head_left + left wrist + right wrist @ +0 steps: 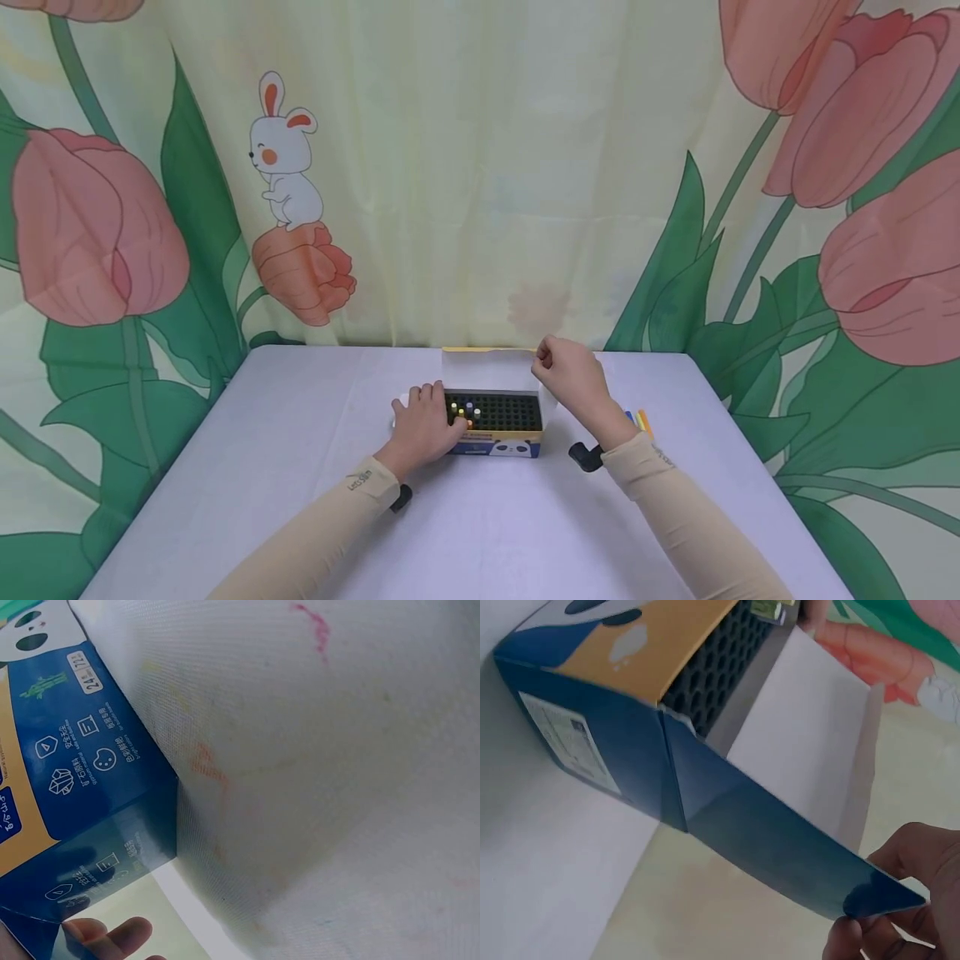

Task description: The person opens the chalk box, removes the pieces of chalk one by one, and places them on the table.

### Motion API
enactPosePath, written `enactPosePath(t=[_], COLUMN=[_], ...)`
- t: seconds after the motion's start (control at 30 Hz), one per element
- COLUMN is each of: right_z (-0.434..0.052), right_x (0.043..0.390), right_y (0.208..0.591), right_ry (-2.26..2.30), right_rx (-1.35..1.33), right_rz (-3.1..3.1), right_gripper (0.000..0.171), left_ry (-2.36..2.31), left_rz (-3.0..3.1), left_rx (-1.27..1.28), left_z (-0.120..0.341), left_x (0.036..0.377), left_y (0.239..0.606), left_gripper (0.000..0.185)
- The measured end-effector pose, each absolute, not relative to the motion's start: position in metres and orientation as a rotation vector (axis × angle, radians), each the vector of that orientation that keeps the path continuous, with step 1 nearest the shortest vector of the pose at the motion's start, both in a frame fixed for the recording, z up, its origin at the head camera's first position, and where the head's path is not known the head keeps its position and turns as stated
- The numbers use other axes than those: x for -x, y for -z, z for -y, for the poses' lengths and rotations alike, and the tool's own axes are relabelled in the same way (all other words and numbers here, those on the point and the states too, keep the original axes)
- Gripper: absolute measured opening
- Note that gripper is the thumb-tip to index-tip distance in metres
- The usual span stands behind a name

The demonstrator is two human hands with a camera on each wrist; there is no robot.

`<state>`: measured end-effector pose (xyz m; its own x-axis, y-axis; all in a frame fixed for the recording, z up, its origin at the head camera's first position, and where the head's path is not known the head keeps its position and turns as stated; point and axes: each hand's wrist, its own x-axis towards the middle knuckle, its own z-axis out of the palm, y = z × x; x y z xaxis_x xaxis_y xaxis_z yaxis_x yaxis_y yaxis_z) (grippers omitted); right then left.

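Observation:
A blue and yellow cardboard chalk box (513, 448) with a panda print stands open on the table, its lid (480, 368) raised at the back. Inside, a black foam holder (513, 412) has rows of round holes, with several coloured chalk sticks (469, 409) at its left. My left hand (423, 429) grips the box's left end, thumb at the front rim; in the left wrist view its fingertips (129, 935) show past a side flap. At the other end, my right hand (900, 900) pinches the tip of the blue side flap (757, 840), which is pulled outward.
Blue, yellow and orange sticks (642, 422) lie on the table beyond the right wrist, partly hidden by it. A white cloth with faint coloured smudges covers the table (480, 525). Behind it hangs a curtain (480, 183) printed with tulips and a rabbit.

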<state>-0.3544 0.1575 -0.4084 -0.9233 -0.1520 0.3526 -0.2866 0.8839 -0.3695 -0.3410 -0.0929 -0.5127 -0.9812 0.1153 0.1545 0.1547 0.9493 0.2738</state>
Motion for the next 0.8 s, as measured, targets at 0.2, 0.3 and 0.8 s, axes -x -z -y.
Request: enactPosePath(t=[0.2,0.3,0.8], right_z=[-0.146,-0.141,-0.117], right_x=[0.351,0.348,0.345], right_y=[0.409,0.407,0.443], right_ry=[-0.402,-0.400,-0.589], right_rx=[-0.445,-0.469,-0.403], right_rz=[2.660,2.652,3.023], right_gripper=[0.006,0.006,0.016], left_ry=[0.441,0.437,0.404], left_rz=[2.974,2.975,3.005], left_rx=[0.202,0.211,0.233], left_z=[0.094,0.095,0.095], left_x=[0.339,0.339,0.338], left_y=[0.511,0.509,0.504], left_gripper=[0.085,0.086,0.088])
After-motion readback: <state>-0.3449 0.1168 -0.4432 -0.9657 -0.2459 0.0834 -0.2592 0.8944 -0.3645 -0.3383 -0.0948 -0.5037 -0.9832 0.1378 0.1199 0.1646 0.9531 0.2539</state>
